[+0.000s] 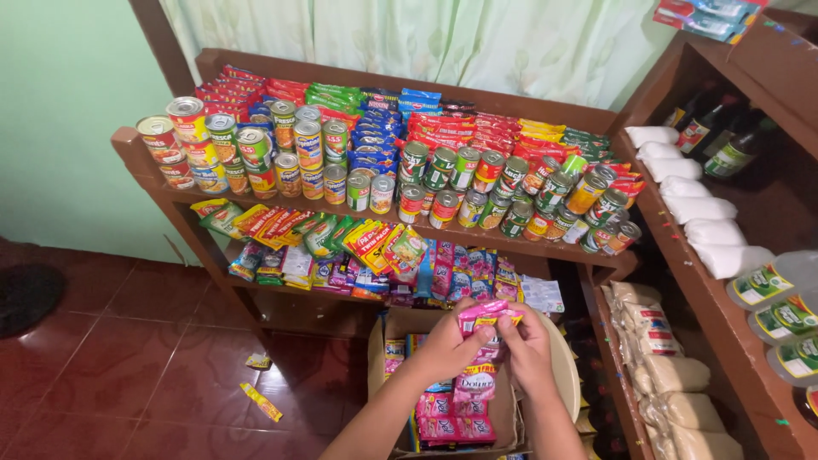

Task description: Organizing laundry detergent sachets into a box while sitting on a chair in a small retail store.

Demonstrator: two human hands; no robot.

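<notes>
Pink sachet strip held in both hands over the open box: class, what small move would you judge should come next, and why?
Probably tear the top sachet free. Both the left hand and right hand pinch the top of the pink sachet strip, which hangs into the cardboard box below the sachet shelf.

Cardboard box cut off at bottom edge.

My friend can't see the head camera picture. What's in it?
Two hands, left hand and right hand, hold a strip of pink sachets over an open cardboard box. Behind stands a wooden shelf full of cans and colourful packets.
</notes>
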